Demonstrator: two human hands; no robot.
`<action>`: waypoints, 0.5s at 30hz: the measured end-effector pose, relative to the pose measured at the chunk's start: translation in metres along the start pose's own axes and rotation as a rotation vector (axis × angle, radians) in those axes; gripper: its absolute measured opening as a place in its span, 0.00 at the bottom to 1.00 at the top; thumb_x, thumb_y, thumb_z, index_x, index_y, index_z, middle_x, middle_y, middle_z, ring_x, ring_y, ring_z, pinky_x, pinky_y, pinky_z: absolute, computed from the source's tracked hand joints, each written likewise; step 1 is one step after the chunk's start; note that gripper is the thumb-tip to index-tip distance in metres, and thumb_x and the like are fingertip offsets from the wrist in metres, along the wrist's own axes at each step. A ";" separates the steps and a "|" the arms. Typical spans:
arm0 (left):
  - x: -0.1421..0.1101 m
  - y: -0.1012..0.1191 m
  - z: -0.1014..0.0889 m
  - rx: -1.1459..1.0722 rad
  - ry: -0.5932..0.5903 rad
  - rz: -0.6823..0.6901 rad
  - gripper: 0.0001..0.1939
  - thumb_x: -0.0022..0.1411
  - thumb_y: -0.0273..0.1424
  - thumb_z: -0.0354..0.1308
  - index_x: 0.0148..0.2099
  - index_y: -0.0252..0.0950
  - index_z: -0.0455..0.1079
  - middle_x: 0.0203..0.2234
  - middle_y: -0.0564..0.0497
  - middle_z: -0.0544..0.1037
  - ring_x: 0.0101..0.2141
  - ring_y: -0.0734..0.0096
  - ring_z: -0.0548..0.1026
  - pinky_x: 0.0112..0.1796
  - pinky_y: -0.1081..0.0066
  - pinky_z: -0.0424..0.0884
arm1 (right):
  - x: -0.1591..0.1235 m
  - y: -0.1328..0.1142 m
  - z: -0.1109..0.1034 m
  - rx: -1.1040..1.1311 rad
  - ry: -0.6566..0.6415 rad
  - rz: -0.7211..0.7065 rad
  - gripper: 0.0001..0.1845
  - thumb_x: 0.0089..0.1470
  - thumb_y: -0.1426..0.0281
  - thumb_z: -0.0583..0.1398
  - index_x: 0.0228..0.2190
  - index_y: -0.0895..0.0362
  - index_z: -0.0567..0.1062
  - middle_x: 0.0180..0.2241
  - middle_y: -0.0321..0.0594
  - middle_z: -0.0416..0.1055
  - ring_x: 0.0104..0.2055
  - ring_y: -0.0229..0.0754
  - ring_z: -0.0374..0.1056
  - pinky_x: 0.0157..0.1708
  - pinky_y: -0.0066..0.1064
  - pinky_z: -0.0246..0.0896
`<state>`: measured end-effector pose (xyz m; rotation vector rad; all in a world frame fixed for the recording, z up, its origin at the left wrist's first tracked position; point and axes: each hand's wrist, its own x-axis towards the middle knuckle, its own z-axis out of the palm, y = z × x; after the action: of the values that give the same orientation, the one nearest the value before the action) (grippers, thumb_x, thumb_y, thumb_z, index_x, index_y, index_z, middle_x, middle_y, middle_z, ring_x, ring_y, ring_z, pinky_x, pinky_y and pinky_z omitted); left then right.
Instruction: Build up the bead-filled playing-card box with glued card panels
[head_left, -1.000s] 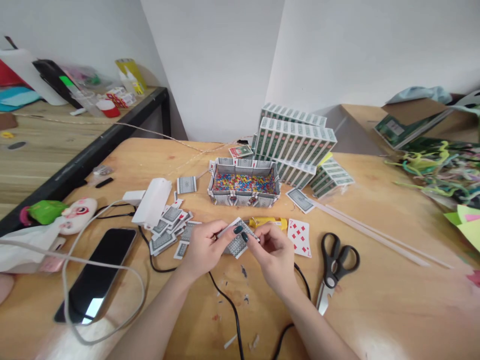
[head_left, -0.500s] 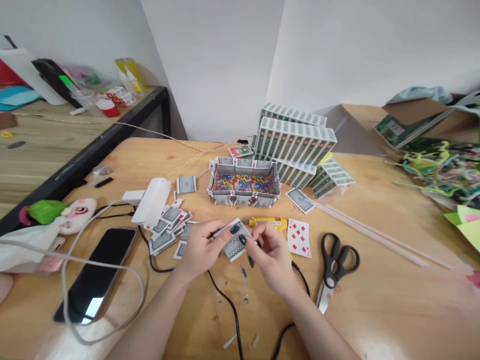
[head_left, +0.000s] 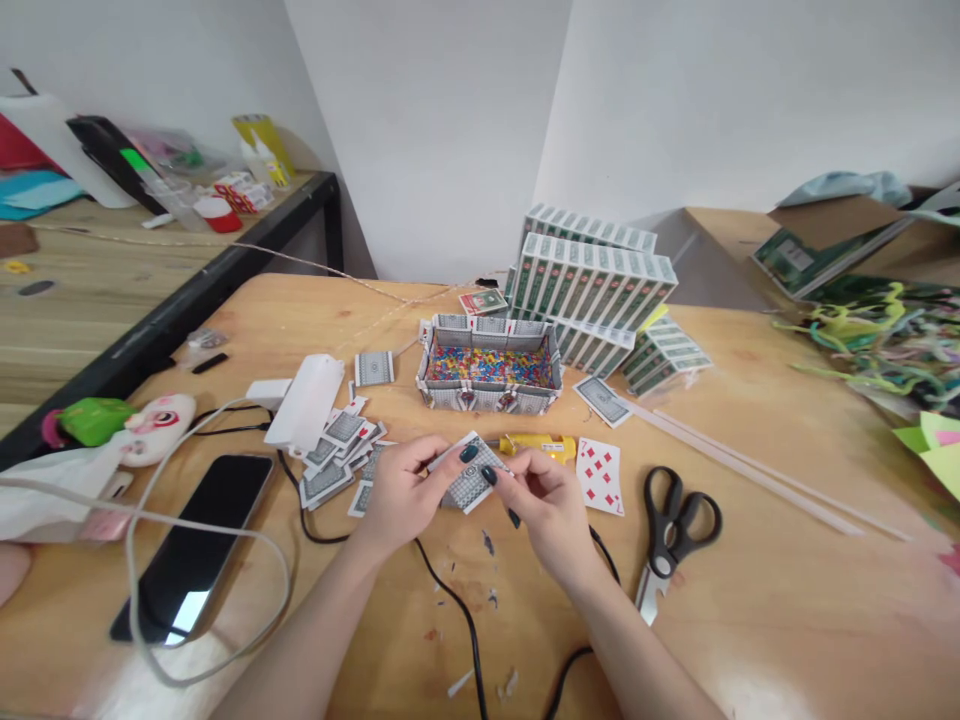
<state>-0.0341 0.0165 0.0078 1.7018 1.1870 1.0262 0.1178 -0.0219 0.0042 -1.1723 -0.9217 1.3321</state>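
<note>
Several cards (head_left: 330, 460) lie loose at left, beside the left hand (head_left: 407, 492), which pinches a card (head_left: 471, 484) above the table (head_left: 750, 640). Gripping its other side is the right hand (head_left: 550, 500); behind that lies a yellow glue gun (head_left: 536, 445), then a seven of diamonds (head_left: 599, 476), then scissors (head_left: 666, 545).

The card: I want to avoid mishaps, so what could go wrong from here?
The card, held between the left hand and right hand, might crease or slip. The glue gun lies just beyond the fingers, so knuckles might brush it. The black cord runs close to both hands and could snag.
</note>
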 end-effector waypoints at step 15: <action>0.007 -0.007 0.000 -0.067 0.053 -0.145 0.15 0.56 0.39 0.56 0.25 0.33 0.69 0.17 0.55 0.66 0.20 0.78 0.62 0.21 0.78 0.58 | 0.005 0.000 -0.009 0.141 -0.170 0.097 0.15 0.51 0.62 0.61 0.20 0.58 0.69 0.15 0.28 0.58 0.17 0.29 0.51 0.19 0.24 0.48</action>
<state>-0.0351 0.0247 0.0025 1.5222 1.2760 1.0154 0.1271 -0.0181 0.0020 -1.0180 -0.8851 1.5679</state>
